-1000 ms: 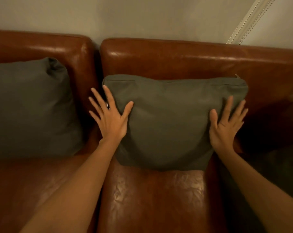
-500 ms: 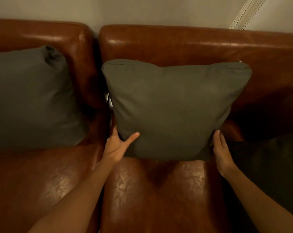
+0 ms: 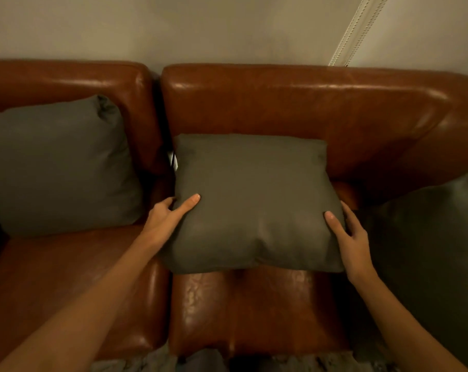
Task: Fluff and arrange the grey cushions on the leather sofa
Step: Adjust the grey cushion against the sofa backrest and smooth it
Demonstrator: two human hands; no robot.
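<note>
Middle grey cushion (image 3: 254,200) on leather sofa (image 3: 294,108), left hand (image 3: 165,218) and right hand (image 3: 348,234) gripping its sides.

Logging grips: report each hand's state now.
Left hand: holding the middle cushion.
Right hand: holding the same cushion's other side.

No text, label or number can be read anywhere.
</note>
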